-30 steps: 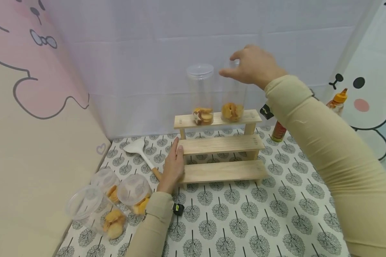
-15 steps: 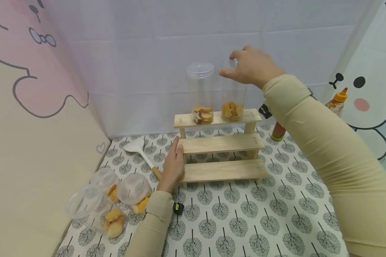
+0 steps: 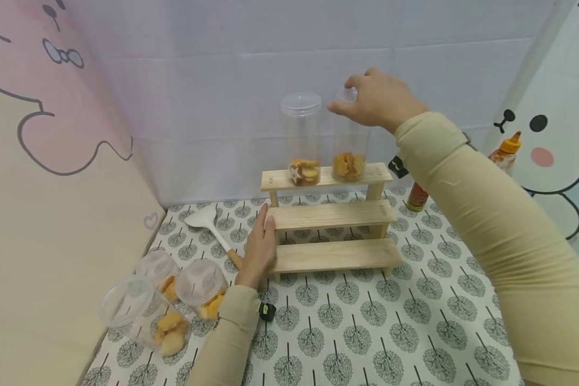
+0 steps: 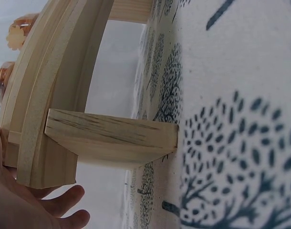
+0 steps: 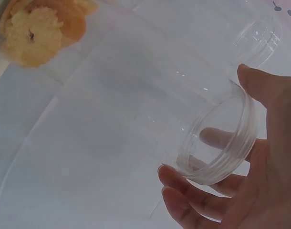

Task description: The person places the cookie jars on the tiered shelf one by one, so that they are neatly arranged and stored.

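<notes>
My right hand holds the lidded top of a tall clear jar from above, with thumb and fingers on opposite sides of the lid. Cookies lie at the jar's bottom, and it stands upright on the top tier of a three-step wooden rack. A second tall jar, also with cookies, stands just left of it. Down at the rack's left end, my left hand grips the side by the middle step, thumb in front. In the left wrist view, several fingers reach past the board's end.
Three clear cookie jars, among them a larger one, lie or lean at the lower left. A white spatula with a wooden handle lies left of the rack. A sauce bottle and an orange-capped bottle stand behind my right arm.
Both hands keep their places on the jar and the rack. Only a very slight shift of the whole view shows.
</notes>
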Available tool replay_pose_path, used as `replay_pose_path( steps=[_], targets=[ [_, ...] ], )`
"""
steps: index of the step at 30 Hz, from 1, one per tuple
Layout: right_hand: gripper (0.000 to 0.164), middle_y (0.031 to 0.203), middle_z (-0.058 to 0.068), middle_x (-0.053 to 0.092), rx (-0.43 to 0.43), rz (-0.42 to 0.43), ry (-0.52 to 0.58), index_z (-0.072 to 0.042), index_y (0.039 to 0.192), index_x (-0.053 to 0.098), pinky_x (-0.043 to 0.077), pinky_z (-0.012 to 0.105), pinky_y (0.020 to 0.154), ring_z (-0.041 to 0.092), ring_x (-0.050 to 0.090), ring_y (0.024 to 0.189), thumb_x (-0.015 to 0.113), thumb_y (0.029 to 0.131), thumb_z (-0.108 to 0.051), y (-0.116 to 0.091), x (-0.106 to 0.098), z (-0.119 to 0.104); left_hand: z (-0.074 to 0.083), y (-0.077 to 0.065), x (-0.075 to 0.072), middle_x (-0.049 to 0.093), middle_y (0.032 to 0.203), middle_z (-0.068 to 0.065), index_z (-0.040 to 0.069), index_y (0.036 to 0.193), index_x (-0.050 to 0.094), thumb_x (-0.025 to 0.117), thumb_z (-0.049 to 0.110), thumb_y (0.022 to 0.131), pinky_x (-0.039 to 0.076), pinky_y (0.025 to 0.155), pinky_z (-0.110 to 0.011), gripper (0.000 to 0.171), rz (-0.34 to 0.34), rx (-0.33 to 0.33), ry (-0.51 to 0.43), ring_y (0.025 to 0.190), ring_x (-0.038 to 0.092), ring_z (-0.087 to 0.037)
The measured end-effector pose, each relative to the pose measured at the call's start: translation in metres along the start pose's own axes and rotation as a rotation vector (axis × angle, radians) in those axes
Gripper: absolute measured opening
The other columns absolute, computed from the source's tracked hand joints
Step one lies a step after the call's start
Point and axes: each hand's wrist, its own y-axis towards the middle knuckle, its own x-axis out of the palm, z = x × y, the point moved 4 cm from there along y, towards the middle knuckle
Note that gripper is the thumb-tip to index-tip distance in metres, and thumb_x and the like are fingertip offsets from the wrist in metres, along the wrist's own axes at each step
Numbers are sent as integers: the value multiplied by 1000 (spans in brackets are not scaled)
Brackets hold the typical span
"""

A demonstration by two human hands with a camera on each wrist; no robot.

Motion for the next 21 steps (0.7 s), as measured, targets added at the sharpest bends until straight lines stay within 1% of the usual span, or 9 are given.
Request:
replay_pose_path(
  steps=[4,8,12,13,14,15,17,19,21],
  targets=[
    [93,161,29,15,2,-8,44,-16,161,16,33,69,108,54,34,136,29,93,-78,-9,0,8,0,0,2,27,163,2,50,155,13,21,57,105,20,122,-52,51,-6,4,-2,148,28,-30],
    [89,162,29,10,-3,9,72,-19,162,13,28,72,109,56,28,139,26,94,-75,-34,-2,28,0,0,4,27,163,2,49,155,13,21,57,105,21,121,-53,52,-8,7,-3,148,28,-31],
    [84,162,30,10,9,23,34,-17,161,17,29,76,103,60,30,134,27,98,-71,-76,-1,64,1,0,3,27,163,2,50,155,12,21,58,104,21,121,-54,52,-11,9,-9,148,28,-31],
    [83,161,30,10,21,25,29,-17,161,17,37,74,97,59,41,126,29,98,-70,-88,0,75,1,0,2,27,163,1,51,155,12,21,58,104,21,121,-54,52,-11,8,-11,148,27,-31],
    [82,161,31,9,36,26,24,-17,161,16,39,75,94,57,51,115,29,99,-68,-100,1,85,1,0,1,28,163,1,52,155,11,21,59,104,21,121,-54,52,-11,6,-13,148,28,-31],
    [82,161,32,9,51,29,19,-16,161,15,39,76,91,57,51,112,31,99,-67,-111,3,97,1,0,0,29,163,0,52,154,11,21,59,104,21,121,-55,52,-8,6,-15,148,28,-32],
    [81,159,34,11,84,56,11,-13,161,16,39,77,87,57,50,108,34,100,-64,-134,9,119,0,1,-2,31,162,-1,53,154,11,21,60,104,22,120,-56,51,0,3,-12,147,30,-33],
    [83,154,39,17,122,116,0,-9,159,19,38,77,88,57,49,108,38,100,-63,-156,17,141,-1,1,-4,32,162,-1,54,153,11,21,60,104,23,120,-56,51,3,2,-11,146,31,-33],
    [85,149,41,23,161,199,-9,-5,157,24,29,79,99,61,31,125,41,99,-64,-178,25,162,-1,1,-4,31,162,0,54,153,10,20,61,103,23,120,-57,51,-2,3,-9,146,31,-33]
  ],
)
